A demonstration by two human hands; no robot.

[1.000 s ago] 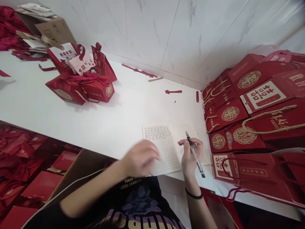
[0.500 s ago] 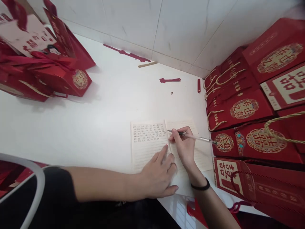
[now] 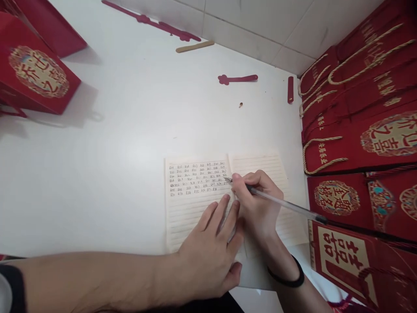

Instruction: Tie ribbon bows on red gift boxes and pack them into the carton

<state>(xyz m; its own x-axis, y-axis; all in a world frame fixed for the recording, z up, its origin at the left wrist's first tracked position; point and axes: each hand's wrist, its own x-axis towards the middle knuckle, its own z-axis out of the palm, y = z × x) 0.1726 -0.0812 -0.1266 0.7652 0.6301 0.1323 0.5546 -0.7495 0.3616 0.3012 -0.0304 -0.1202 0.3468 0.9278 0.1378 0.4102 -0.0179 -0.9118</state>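
Table (image 3: pixel 114 182): right grip (image 3: pixel 260 206) pinching pen (image 3: pixel 291 205); left hand (image 3: pixel 210 256) spread on notebook (image 3: pixel 182 213); bag (image 3: pixel 347 256): 囍.

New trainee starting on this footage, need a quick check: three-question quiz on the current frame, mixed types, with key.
1. Which hand holds the pen?
2. True or false: handwriting shows on both pages of the open notebook.
3. The left hand rests on: A) a red box; B) the notebook; C) the tan stick.

Key:
1. The right hand.
2. False; it shows only on the left page. The visible part of the right page shows ruled lines.
3. B.
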